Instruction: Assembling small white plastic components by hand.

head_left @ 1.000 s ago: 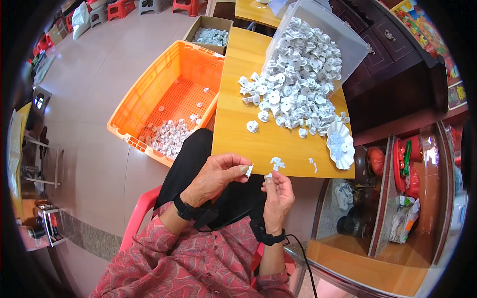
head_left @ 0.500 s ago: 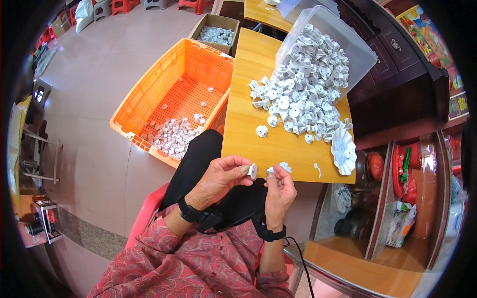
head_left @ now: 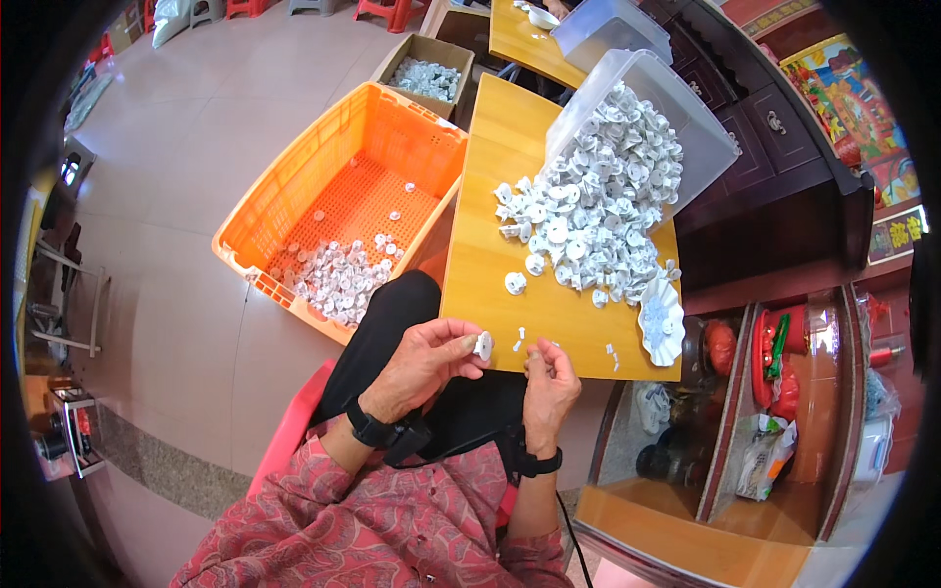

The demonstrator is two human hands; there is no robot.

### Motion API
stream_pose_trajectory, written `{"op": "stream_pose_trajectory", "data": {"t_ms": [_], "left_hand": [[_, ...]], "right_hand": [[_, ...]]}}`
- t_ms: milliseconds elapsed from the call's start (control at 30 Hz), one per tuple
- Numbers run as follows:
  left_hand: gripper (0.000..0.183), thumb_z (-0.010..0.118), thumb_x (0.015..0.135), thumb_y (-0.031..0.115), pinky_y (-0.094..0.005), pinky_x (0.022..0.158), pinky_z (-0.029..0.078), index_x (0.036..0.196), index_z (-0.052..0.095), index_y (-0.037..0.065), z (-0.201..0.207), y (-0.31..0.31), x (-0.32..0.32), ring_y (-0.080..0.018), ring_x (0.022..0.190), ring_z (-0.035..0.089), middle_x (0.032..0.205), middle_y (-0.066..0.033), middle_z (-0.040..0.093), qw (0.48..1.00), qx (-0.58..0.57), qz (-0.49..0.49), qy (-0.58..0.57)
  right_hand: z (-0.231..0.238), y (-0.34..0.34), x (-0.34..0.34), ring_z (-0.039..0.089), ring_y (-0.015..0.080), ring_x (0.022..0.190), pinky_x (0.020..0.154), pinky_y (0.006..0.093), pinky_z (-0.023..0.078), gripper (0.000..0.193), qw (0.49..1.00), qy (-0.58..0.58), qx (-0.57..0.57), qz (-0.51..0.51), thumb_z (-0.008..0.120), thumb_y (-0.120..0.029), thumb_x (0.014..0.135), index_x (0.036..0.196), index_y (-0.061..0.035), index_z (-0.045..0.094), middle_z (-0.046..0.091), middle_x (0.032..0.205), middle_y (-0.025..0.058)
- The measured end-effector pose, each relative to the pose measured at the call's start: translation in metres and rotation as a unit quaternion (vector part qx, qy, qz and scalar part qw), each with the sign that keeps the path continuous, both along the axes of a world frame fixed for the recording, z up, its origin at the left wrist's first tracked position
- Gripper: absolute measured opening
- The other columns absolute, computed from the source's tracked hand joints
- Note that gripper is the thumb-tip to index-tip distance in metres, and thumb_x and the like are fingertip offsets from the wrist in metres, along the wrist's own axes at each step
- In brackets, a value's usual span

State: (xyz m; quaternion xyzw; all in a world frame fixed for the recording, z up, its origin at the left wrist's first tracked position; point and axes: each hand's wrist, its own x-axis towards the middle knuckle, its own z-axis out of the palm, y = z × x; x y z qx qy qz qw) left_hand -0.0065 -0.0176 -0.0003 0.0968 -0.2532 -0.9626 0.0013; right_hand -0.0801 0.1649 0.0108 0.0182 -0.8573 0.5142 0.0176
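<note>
My left hand [head_left: 423, 363] pinches a small white round plastic part [head_left: 483, 345] between thumb and fingertips, over the near edge of the yellow table [head_left: 480, 284]. Just right of it, my right hand [head_left: 551, 387] has thumb and fingertips pressed together; whatever they hold is hidden or too small to name. Small white slivers [head_left: 520, 339] lie on the table between the two hands. Beyond them spreads a heap of similar white plastic parts [head_left: 608, 206], spilling from a clear plastic bin [head_left: 701, 147] tipped on its side.
To the left stands an orange crate [head_left: 284, 176] with white parts inside. Behind it is a cardboard box [head_left: 427, 103] of pale pieces. A white scalloped dish [head_left: 669, 345] holds small clear bits at the table's right corner, near more slivers [head_left: 613, 356]. An open shelf [head_left: 730, 431] stands at right.
The small white piece seen at my right fingertips no longer shows there. Slivers now show on the table between my hands. My left hand still holds its round part; the view has shifted slightly.
</note>
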Motion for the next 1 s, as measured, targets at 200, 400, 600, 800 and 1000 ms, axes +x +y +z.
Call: {"op": "stream_pose_trajectory", "data": {"t_ms": [200, 400, 600, 800, 1000], "left_hand": [[0.02, 0.059, 0.098, 0.009, -0.0278, 0.073, 0.06, 0.113, 0.06, -0.004, -0.004, 0.0, -0.001, -0.02, 0.087, 0.07, 0.101, -0.0139, 0.067, 1.0, 0.002, -0.006, 0.0], [0.02, 0.058, 0.098, 0.009, -0.0279, 0.073, 0.06, 0.113, 0.06, -0.004, -0.004, 0.002, -0.002, -0.0206, 0.086, 0.07, 0.101, -0.0139, 0.067, 1.0, -0.007, -0.008, -0.006], [0.02, 0.058, 0.098, 0.009, -0.0288, 0.074, 0.06, 0.113, 0.06, -0.004, -0.006, 0.002, -0.003, -0.0212, 0.086, 0.07, 0.103, -0.0143, 0.067, 1.0, 0.0, -0.002, 0.002], [0.02, 0.059, 0.098, 0.01, -0.0289, 0.076, 0.06, 0.113, 0.061, -0.003, -0.006, 0.001, -0.002, -0.0202, 0.089, 0.069, 0.103, -0.013, 0.068, 0.999, 0.025, 0.0, 0.023], [0.021, 0.062, 0.097, 0.009, -0.0284, 0.078, 0.059, 0.114, 0.061, -0.004, -0.002, 0.001, -0.002, -0.0195, 0.09, 0.069, 0.105, -0.0121, 0.067, 0.998, 0.045, 0.001, 0.053]], "right_hand": [[0.007, -0.006, -0.001, 0.066, 0.028, 0.083, 0.073, 0.0365, 0.053, 0.015, 0.984, 0.131, 0.106, 0.05, 0.064, -0.001, 0.087, 0.1, 0.0035, 0.067, 0.065, 0.09, 0.0146], [0.011, -0.007, 0.014, 0.059, 0.0325, 0.097, 0.081, 0.0424, 0.048, 0.024, 0.895, 0.279, 0.315, 0.147, 0.064, 0.002, 0.081, 0.104, -0.0011, 0.068, 0.06, 0.105, 0.0131], [0.018, -0.004, 0.028, 0.058, 0.0318, 0.095, 0.08, 0.0409, 0.045, 0.026, 0.873, 0.286, 0.347, 0.191, 0.068, 0.0, 0.079, 0.105, -0.0022, 0.068, 0.06, 0.107, 0.0121], [-0.002, 0.004, 0.026, 0.059, 0.0323, 0.093, 0.081, 0.0418, 0.047, 0.017, 0.897, 0.308, 0.264, 0.173, 0.069, -0.001, 0.081, 0.098, -0.0018, 0.066, 0.062, 0.096, 0.0124], [0.026, -0.014, 0.043, 0.062, 0.0226, 0.083, 0.074, 0.0329, 0.051, 0.005, 0.982, 0.137, 0.079, 0.102, 0.063, 0.001, 0.09, 0.095, 0.0002, 0.063, 0.063, 0.095, 0.01]]}}
